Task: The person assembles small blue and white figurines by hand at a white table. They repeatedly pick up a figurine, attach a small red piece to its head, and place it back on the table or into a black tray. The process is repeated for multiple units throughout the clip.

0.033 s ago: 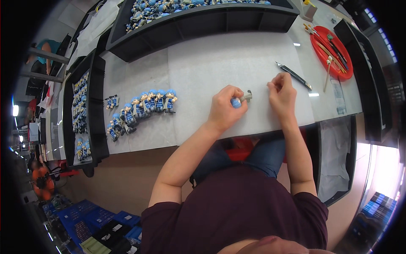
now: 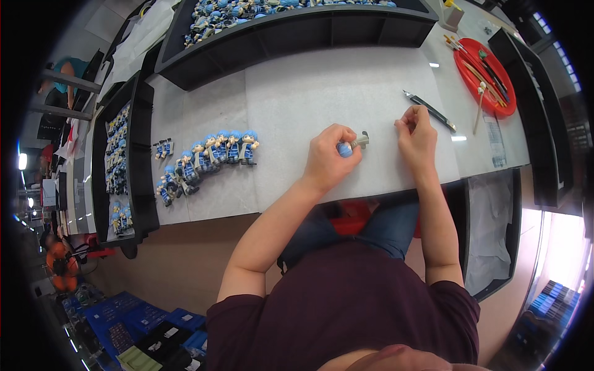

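Seated at a pale worktable, I grasp a small blue-haired figurine [image 2: 344,150] in my left hand [image 2: 331,159], its head between my fingers and thumb and its greyish body pointing out to the right, above a white sheet [image 2: 309,80]. My right hand [image 2: 417,139] is raised just to the right, fingers curled and thumb drawn toward them; I cannot tell whether the tips meet or pinch anything small. A craft knife [image 2: 433,112] lies just beyond that hand, its blade toward the far left. Farther right, a red oval tray [image 2: 498,59] holds brushes and slim tools. To my left, a curved row of similar figurines [image 2: 247,148] stands and leans on the table, near a black tray [image 2: 141,136] filled with more. Across the far side, a large black bin [image 2: 297,38] brims with blue-haired figures.
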A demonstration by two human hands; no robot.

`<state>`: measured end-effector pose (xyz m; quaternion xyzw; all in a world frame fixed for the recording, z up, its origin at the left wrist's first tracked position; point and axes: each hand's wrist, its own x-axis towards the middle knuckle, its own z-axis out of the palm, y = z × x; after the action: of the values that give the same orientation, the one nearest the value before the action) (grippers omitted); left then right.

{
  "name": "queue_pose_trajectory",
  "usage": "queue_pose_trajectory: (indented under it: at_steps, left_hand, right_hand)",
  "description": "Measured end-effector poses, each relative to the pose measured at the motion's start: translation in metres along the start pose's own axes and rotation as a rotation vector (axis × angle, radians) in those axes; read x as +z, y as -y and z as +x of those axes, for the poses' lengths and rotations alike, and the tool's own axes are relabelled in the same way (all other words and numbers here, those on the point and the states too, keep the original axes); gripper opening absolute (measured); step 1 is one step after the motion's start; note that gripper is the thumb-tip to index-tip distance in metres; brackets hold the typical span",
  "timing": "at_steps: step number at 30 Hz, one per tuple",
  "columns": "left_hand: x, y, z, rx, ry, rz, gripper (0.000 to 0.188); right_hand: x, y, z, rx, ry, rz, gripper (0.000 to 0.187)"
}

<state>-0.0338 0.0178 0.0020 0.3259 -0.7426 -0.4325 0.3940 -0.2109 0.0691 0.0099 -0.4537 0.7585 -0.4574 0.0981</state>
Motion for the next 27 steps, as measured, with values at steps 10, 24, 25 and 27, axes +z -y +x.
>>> queue_pose_trajectory:
  at_steps: [10, 24, 25, 27]
  left_hand:
    - [0.001, 0.007, 0.005, 0.153, 0.267, -0.234, 0.027]
    - [0.018, -0.008, 0.004, -0.003, 0.330, -0.058, 0.033]
    - [0.019, -0.006, 0.004, -0.010, 0.310, -0.066, 0.030]
    - [0.017, -0.003, 0.002, -0.027, 0.307, -0.062, 0.029]
  right_hand:
    - [-0.017, 0.025, -0.029, -0.333, 0.352, 0.296, 0.027]
    - [-0.240, -0.248, -0.061, 0.350, -1.062, 0.215, 0.016]
    - [-0.239, -0.286, -0.064, 0.463, -0.988, 0.083, 0.018]
    - [-0.220, -0.336, -0.057, 0.607, -0.834, -0.148, 0.021]
